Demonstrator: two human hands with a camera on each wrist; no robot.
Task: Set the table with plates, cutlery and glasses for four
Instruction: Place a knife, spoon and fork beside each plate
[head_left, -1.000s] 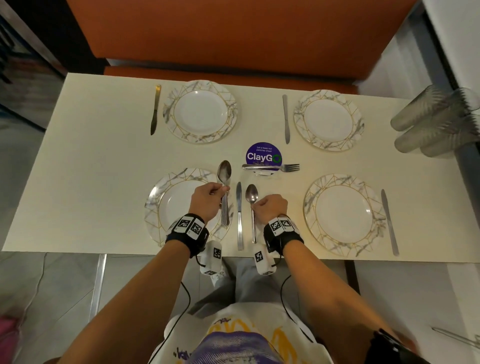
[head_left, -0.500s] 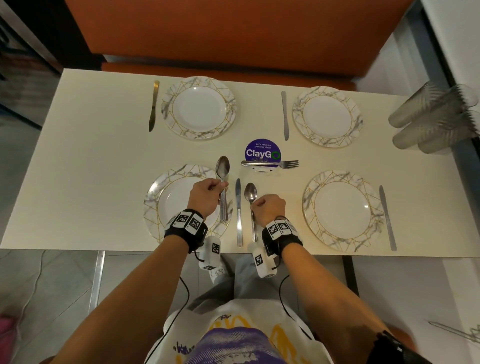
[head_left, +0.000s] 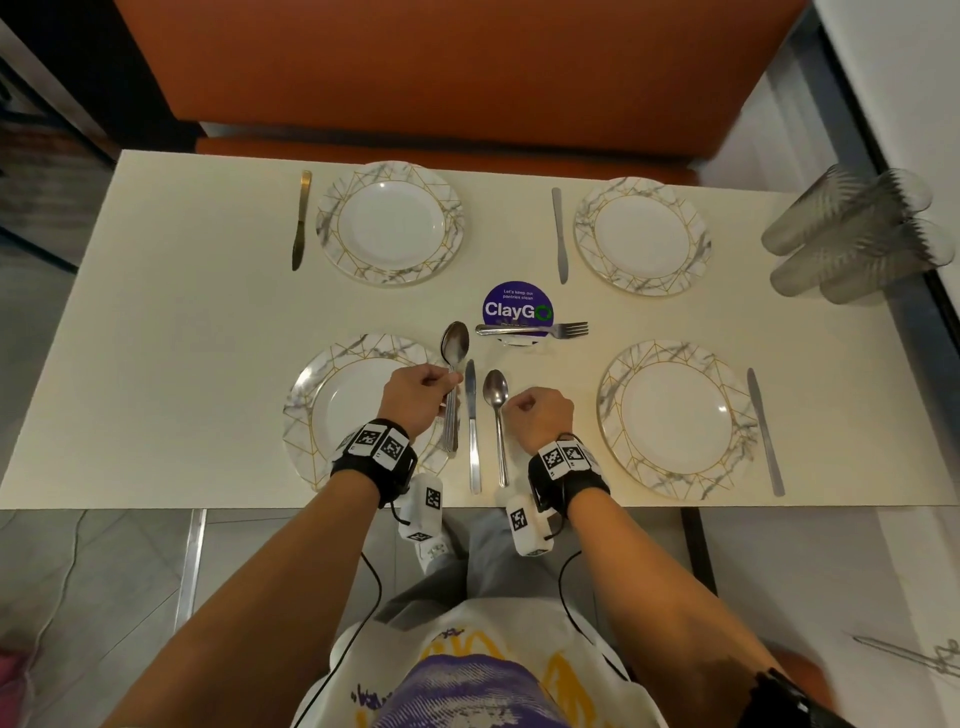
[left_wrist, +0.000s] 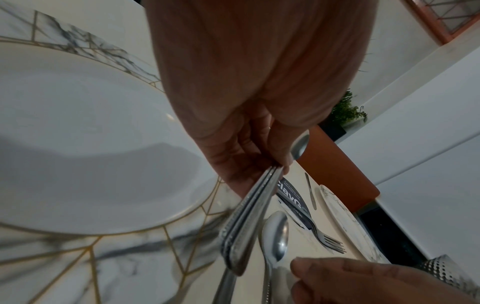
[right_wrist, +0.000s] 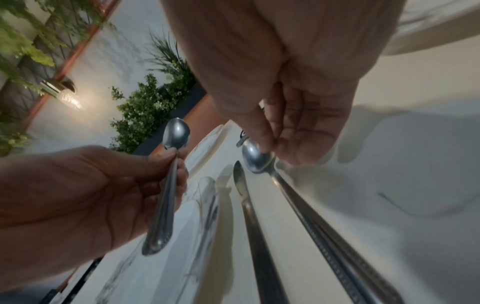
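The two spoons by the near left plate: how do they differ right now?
The spoon in the left hand is lifted off the table, bunched with other handles; the spoon under the right hand lies flat beside the knife. The left hand grips its handle; the right hand pinches near the bowl. Both are plain steel.

4 plates (head_left: 389, 223), 4 knives (head_left: 471, 384), 1 spoon (head_left: 495, 388) down (held bundle (head_left: 454, 345) unclear).
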